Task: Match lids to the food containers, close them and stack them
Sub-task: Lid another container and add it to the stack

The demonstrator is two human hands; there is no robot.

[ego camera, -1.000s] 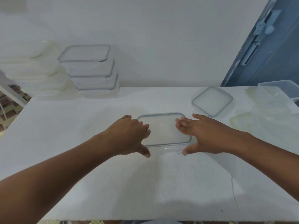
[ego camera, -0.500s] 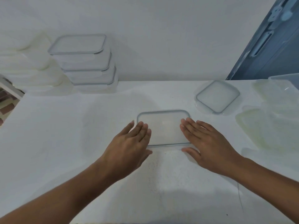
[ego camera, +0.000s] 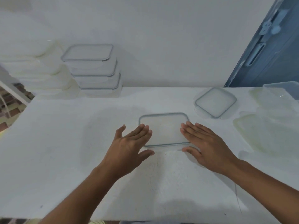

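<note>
White table (ego camera: 64,143) against white wall (ego camera: 161,38); blue door (ego camera: 275,62) at right

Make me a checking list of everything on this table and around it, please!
Surface: white table, grainy patch at front middle.
Job's things: rectangular container with its lid on, centre; stack of three closed containers back left; whitish stack far left; square lid back right; pale lids and a clear tub at the right edge.
Clutter: nothing seen.
Hands: left hand and right hand, both with straight fingers, at the rectangular container's two short sides.
Cables: thin dark line front right; thread or crack, cannot tell.
Surroundings: white wall, blue door right, brick-patterned floor left.
</note>
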